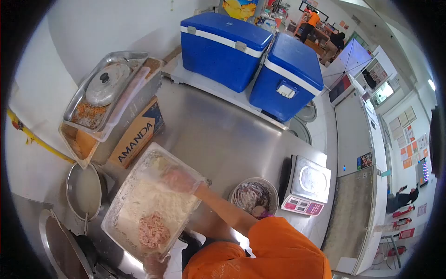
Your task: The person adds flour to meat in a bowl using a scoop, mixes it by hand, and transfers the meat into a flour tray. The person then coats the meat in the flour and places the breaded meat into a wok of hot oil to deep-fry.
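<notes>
A white rectangular tub [118,195] of pale flour [134,197] lies tilted across the steel table. My right hand [179,179] is over the flour at the tub's far right side, smeared by motion, so its fingers are unclear. A clump of pink, raw, minced-looking meat [154,231] rests on the flour near the tub's lower end. At that end my left hand [155,266] grips the tub's rim, partly cut off by the dark frame edge. Right of my forearm stands a round bowl [233,197] with a dark and whitish mixture inside.
A digital scale [306,183] stands at right. Two blue coolers [223,51] sit at the back. On the left are an AMANDA carton [134,144], a metal tray [76,114] with a lid [108,83], and a round pot [86,190]. Other people [312,23] are far off.
</notes>
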The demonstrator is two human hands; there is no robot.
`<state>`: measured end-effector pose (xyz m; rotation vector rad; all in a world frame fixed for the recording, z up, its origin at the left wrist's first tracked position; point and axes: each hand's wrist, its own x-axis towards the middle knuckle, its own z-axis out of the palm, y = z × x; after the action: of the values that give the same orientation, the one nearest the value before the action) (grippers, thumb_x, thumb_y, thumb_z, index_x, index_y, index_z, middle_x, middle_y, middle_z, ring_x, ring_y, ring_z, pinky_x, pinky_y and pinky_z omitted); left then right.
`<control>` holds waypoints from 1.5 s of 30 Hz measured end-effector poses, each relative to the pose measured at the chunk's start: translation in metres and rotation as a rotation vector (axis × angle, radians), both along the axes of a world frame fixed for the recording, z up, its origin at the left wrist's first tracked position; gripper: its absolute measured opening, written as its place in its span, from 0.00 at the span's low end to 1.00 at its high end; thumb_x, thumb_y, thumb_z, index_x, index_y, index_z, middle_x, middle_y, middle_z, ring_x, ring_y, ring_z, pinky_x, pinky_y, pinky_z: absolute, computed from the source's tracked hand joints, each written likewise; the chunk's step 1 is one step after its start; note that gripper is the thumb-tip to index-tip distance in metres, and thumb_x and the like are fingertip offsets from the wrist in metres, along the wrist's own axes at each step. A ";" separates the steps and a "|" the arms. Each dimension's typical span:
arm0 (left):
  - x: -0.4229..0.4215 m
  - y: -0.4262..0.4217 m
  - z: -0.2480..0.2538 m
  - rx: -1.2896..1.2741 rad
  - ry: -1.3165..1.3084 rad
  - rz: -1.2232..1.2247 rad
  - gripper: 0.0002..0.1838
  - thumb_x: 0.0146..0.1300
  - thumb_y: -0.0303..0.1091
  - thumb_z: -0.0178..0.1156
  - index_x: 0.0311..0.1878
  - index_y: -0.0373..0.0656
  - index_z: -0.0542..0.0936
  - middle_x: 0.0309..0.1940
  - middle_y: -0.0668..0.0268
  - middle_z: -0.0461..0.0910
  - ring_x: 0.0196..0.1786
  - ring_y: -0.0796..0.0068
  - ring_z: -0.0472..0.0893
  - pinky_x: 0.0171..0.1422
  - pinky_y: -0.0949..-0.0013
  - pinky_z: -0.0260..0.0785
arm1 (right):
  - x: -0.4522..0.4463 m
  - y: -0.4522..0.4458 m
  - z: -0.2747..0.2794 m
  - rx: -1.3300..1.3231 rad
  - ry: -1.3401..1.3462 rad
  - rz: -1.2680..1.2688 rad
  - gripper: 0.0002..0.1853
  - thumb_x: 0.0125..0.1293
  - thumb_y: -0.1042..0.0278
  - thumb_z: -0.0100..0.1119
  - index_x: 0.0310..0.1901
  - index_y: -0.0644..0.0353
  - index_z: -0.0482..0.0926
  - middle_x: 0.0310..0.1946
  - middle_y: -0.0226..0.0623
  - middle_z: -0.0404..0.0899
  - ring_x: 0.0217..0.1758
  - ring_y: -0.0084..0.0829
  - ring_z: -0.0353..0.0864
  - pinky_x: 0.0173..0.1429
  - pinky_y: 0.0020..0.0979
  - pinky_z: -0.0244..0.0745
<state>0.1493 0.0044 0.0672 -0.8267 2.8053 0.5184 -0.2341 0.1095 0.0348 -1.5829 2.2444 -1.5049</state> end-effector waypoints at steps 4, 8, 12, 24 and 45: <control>-0.106 -0.001 0.086 -0.259 0.517 -0.005 0.34 0.45 0.46 0.76 0.56 0.44 0.78 0.45 0.55 0.84 0.48 0.49 0.83 0.61 0.53 0.70 | 0.034 -0.020 0.018 0.135 0.040 0.099 0.11 0.65 0.62 0.53 0.31 0.57 0.82 0.35 0.44 0.81 0.43 0.47 0.80 0.49 0.45 0.76; -0.207 -0.034 0.109 -0.545 0.351 -0.404 0.20 0.56 0.45 0.67 0.49 0.45 0.82 0.43 0.57 0.84 0.47 0.53 0.83 0.63 0.51 0.66 | 0.040 -0.013 0.051 0.189 0.040 0.178 0.09 0.65 0.63 0.55 0.33 0.57 0.82 0.37 0.44 0.81 0.42 0.49 0.79 0.48 0.43 0.76; -0.228 -0.073 0.080 -0.265 0.183 -0.563 0.12 0.62 0.43 0.59 0.39 0.45 0.83 0.37 0.59 0.82 0.44 0.54 0.80 0.54 0.53 0.70 | 0.044 -0.006 0.035 0.012 -0.128 0.028 0.08 0.62 0.66 0.59 0.39 0.58 0.84 0.35 0.41 0.82 0.43 0.41 0.80 0.47 0.40 0.76; -0.145 -0.076 0.086 -0.170 0.670 -0.437 0.03 0.57 0.29 0.59 0.29 0.42 0.80 0.26 0.56 0.78 0.32 0.53 0.77 0.35 0.56 0.68 | 0.090 -0.001 0.022 -0.261 -1.069 -0.326 0.24 0.74 0.50 0.47 0.63 0.56 0.73 0.52 0.33 0.76 0.52 0.28 0.73 0.61 0.30 0.67; -0.023 -0.129 0.093 0.546 0.900 0.374 0.10 0.66 0.24 0.58 0.47 0.38 0.85 0.32 0.70 0.83 0.33 0.83 0.73 0.36 0.74 0.69 | 0.136 -0.078 -0.037 -0.225 -0.827 0.087 0.34 0.73 0.52 0.51 0.74 0.59 0.56 0.70 0.48 0.64 0.73 0.43 0.62 0.76 0.40 0.58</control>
<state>0.1263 -0.1245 0.1606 -1.1893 2.8813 2.0421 -0.0982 0.0320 -0.0025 -0.8063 1.5611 -1.9458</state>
